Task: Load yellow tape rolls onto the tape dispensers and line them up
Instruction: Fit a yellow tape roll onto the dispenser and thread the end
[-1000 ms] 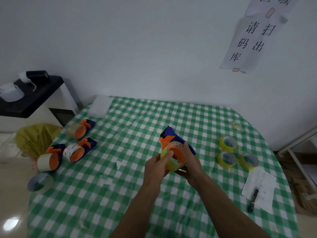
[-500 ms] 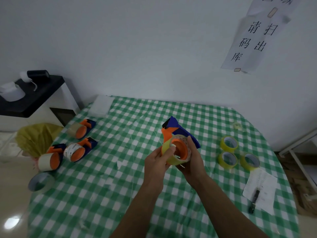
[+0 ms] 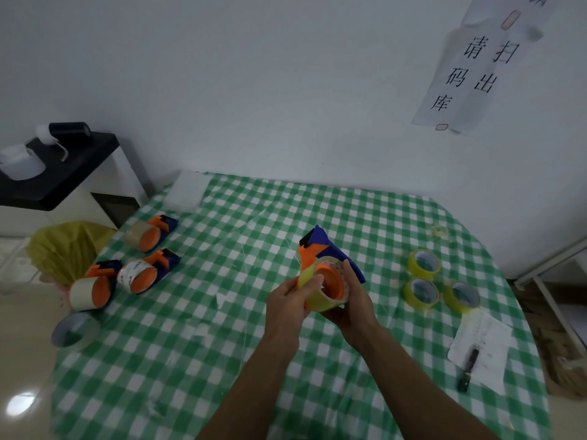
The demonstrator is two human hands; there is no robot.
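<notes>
Yellow tape roll (image 3: pixel 317 301) sits on the orange hub of a tape dispenser (image 3: pixel 320 241), held over the bench's (image 3: pixel 190 344) middle. Left hand (image 3: pixel 287 301) pinches the roll; right hand (image 3: pixel 355 306) curls round the dispenser. Spare rolls (image 3: pixel 424 263) lie on the bench's right.

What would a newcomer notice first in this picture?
At mid-table, the left hand and right hand hold a yellow tape roll on the orange hub of a blue dispenser. Three loose yellow rolls lie to the right on the green checked cloth; three loaded dispensers lie at the left edge.
</notes>
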